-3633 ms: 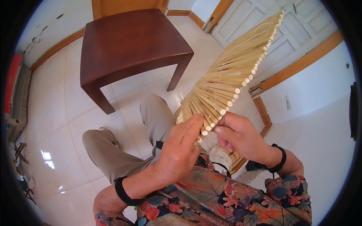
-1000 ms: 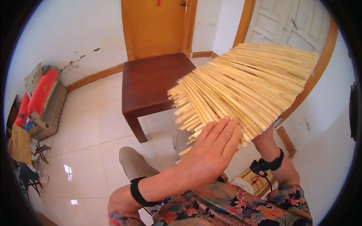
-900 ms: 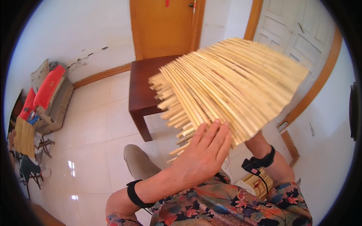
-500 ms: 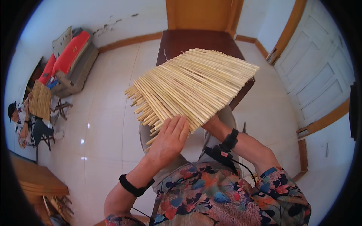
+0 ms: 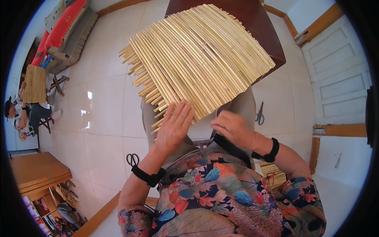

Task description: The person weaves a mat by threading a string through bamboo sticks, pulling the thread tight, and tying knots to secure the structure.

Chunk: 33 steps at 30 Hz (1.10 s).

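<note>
Looks like a living room in a home, judging by the fringed sofa [image 5: 77,41] with its red cloth [image 5: 66,24] and pillow [image 5: 55,16], dark wooden table [image 5: 257,21], white panelled door [image 5: 342,67], wooden cabinet [image 5: 39,168], glossy pale floor tiles [image 5: 106,118] and wooden baseboard [image 5: 119,6].

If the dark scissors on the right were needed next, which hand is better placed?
Probably the right hand: it appears off the stick mat and is nearer those scissors. The left hand lies on the mat. I can't tell whether the right one holds anything.
</note>
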{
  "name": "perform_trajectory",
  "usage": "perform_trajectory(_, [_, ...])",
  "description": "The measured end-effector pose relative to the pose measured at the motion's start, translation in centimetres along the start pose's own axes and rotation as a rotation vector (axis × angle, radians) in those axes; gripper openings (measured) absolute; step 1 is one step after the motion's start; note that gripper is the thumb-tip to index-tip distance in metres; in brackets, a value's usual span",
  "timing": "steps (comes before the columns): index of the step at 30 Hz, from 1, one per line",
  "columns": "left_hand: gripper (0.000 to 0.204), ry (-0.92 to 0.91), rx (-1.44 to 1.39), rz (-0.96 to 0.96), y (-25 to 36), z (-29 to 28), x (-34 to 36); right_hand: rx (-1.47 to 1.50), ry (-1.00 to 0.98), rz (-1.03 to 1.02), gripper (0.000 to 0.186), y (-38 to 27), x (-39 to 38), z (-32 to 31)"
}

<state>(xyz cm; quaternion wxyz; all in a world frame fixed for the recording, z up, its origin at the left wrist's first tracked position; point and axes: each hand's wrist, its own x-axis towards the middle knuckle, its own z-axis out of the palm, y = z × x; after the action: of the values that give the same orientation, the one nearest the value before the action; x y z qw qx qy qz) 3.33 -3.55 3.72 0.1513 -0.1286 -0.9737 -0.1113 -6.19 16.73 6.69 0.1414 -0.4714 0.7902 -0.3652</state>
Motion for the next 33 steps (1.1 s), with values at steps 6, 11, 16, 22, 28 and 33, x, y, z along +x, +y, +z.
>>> perform_trajectory(6, [0.04, 0.011, -0.017, -0.018, -0.7, 1.0, -0.5, -0.173, 0.18, -0.275, 0.009, 1.7, 4.2, 1.9])
perform_trajectory(11, [0.041, -0.001, 0.005, -0.009, -0.7, 1.1, -0.8, -0.304, 0.171, -0.404, 0.009, 2.4, 4.5, 2.9])
perform_trajectory(16, [0.039, 0.034, -0.018, -0.036, -0.4, 1.5, -0.8, -0.317, 0.122, -0.506, 0.01, 2.7, 5.2, 2.9])
perform_trajectory(22, [0.041, 0.043, 0.062, 0.026, -1.1, 2.7, -1.2, -0.14, 0.148, -0.624, 0.009, -1.1, 5.9, 0.9])
perform_trajectory(28, [0.042, 0.052, 0.026, -0.005, -1.2, 3.4, -1.6, 0.97, 0.223, 0.089, 0.011, -2.8, 6.3, -3.3])
perform_trajectory(33, [0.043, 0.052, 0.002, 0.012, -1.1, 3.7, -1.0, 1.163, -0.154, 0.446, 0.018, -3.3, 6.2, -5.5])
